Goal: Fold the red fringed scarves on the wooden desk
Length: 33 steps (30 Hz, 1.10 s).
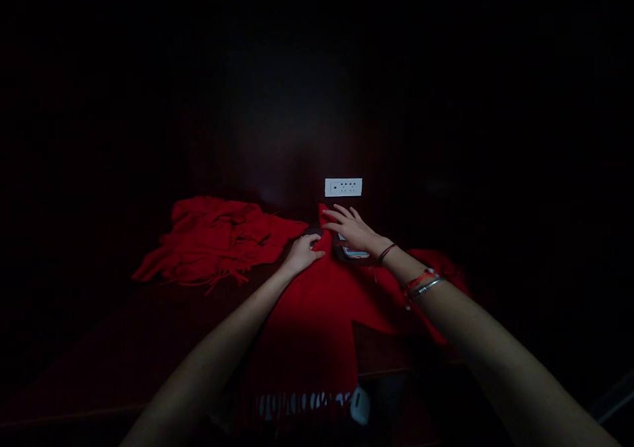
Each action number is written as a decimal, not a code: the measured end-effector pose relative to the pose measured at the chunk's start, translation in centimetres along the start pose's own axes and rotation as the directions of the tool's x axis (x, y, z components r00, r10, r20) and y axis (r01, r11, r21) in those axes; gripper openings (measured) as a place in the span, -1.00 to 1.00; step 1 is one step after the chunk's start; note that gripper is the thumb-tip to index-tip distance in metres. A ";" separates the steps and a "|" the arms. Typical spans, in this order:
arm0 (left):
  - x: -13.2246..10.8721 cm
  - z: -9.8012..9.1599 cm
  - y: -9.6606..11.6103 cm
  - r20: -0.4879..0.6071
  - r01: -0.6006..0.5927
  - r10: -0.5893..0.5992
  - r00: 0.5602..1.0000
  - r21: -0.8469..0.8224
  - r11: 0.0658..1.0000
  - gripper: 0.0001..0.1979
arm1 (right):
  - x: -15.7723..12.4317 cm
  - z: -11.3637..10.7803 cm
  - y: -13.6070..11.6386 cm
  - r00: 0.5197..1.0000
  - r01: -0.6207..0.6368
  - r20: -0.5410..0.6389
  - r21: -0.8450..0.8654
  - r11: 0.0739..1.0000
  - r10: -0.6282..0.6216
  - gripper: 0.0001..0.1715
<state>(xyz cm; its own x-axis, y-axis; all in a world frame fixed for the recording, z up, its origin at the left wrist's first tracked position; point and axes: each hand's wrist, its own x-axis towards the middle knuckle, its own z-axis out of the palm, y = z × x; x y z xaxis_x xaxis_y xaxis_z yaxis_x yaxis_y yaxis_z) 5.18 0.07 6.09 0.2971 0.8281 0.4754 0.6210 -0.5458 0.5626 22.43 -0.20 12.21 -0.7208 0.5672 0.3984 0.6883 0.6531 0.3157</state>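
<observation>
A red fringed scarf (317, 308) lies over the dark tabletop, its fringe hanging past the front edge. My left hand (303, 253) has its thumb and fingers closed on a narrow fold of this scarf near the back. Just right of that fold, my right hand (352, 230) is open with fingers spread, the fingertips at the scarf's raised back end. A smartphone (355, 253) with a lit screen lies under my right palm, partly hidden. To the left is a crumpled heap of red fringed cloth (222, 239).
A white wall socket panel (343, 187) is on the dark wall behind my hands. More red cloth (438, 265) lies behind my right forearm. Below the table's front edge, a pale rounded object (360, 405) shows beside the fringe. Much of the surroundings is too dark to make out.
</observation>
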 end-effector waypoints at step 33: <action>3.9 11.2 2.4 0.255 0.192 -0.142 0.956 -0.184 0.964 -0.86 | -10.8 -13.2 9.0 0.763 0.317 0.604 -0.660 0.681 0.230 -0.74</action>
<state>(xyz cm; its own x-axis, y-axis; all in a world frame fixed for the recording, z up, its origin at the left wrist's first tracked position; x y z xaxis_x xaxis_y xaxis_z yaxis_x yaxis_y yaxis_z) 15.89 3.42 1.70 0.3814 0.9021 0.2021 0.5221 -0.3906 0.7581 37.46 -7.08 22.07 -0.4405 0.8862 -0.1434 0.2934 0.2931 0.9100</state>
